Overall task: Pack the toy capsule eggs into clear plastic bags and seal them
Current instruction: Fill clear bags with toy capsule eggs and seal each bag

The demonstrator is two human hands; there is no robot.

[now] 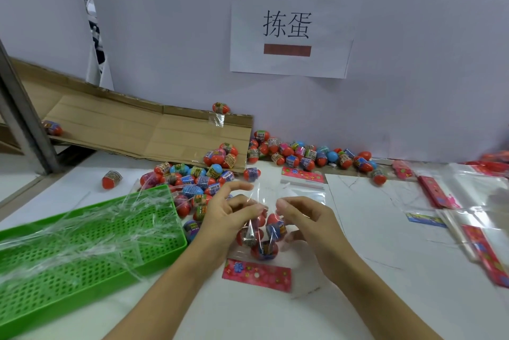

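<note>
A clear plastic bag (265,193) with a pink flowered header card (256,274) lies on the white table in front of me. Several red and blue capsule eggs (261,237) sit inside it. My left hand (228,215) and my right hand (305,218) pinch the bag's clear film just above the eggs, thumbs and forefingers close together. A heap of loose capsule eggs (198,177) lies just behind my left hand, and a row of more eggs (303,153) runs along the wall.
A green perforated tray (91,240) with crumpled clear film lies at the left. Flattened cardboard (143,127) leans at the back left. Empty bags with pink headers (468,218) are stacked at the right. A paper sign (292,25) hangs on the wall.
</note>
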